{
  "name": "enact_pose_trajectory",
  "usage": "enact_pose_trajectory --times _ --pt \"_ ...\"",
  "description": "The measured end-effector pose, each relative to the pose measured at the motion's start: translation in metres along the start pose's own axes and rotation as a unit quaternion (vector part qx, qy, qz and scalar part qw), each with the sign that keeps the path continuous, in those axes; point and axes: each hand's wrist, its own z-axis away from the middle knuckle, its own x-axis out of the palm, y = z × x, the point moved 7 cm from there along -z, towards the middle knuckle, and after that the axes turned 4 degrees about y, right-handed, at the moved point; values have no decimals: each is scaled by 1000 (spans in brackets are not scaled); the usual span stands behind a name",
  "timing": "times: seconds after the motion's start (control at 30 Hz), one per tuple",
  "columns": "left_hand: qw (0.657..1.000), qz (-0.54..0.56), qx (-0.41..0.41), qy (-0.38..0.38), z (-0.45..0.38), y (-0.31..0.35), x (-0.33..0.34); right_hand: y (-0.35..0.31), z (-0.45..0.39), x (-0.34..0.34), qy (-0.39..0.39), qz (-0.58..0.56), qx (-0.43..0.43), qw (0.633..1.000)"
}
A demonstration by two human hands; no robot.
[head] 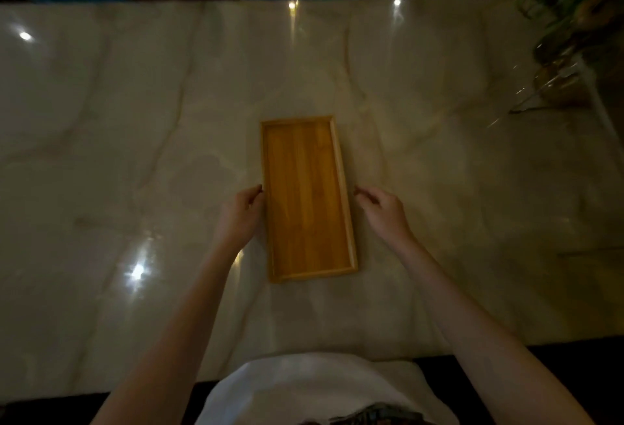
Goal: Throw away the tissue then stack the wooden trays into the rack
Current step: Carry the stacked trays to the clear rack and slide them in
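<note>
You are at the tray step, as I read it: no tissue shows anywhere on the table (135,120), so that part looks done, though the bin is out of view and I can't confirm it. The tray (305,198) lies flat between your two hands, its long sides running away from you.

Your left hand (239,213) sits just beside the tray's left rim, fingers loosely curled, fingertips touching or nearly touching the edge; I can't tell which. Your right hand (380,210) is near the right rim but apart from it, fingers curled and empty. Neither hand is clamped on anything.

The next move, I'd judge, calls for closing both hands on the long rims and lifting level. The rack isn't in view, so you'll need to look for it once the tray is up.

The tray is a shallow rectangle of warm, honey-coloured wood, with plank grain along its length and a thin raised lip all round. That lip gives your fingers little to catch. The table under your hands is polished, veined stone, glossy enough to mirror the lights, so the tray will likely slide if pushed sideways. Beyond your right hand stands a blurred plant (574,2).
</note>
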Motion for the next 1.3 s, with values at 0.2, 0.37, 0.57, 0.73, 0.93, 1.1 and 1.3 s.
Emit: enact_pose_trajectory --times 0.2,0.37,0.57,0.73,0.93,1.1,1.3 --pt "979 187 -71 27 -10 5 13 -4 -20 40 -44 -259 135 955" --pt "960 263 -81 47 -4 -1 21 6 -17 52 -38 -344 180 921" --pt "961 261 -78 50 -4 1 20 -7 -18 42 57 -232 93 967" --pt "951 287 -106 40 -16 -2 12 -8 -33 33 27 -231 86 969" --pt "916 380 -122 38 -52 9 8 -31 -79 41 -36 -342 100 934" --pt "906 403 -129 8 -63 8 23 -36 -95 56 -71 -362 98 924" --pt "930 356 -88 15 -62 12 23 -34 -94 66 -83 -401 94 907"
